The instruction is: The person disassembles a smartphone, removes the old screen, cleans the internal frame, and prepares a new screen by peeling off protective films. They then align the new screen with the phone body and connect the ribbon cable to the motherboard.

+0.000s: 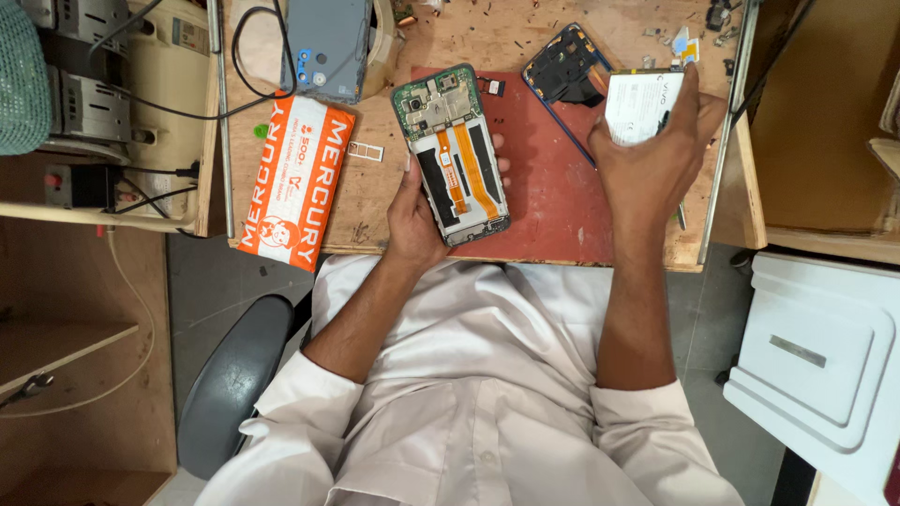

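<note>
We held the opened phone [452,155] clasped in our left grip [419,211] above the red mat [548,201], while our right grip [647,155] clenched its white battery [639,105], apparently mid-removal, needing careful setting down.

free: bare red mat [553,201] between my left hand [417,211] and right hand [647,159] | blocked left: orange packet [295,183], SIM tray [366,151] | blocked ahead: dark phone shell [567,67], grey phone back [328,42] | far edge: scattered small parts [717,19]
</note>
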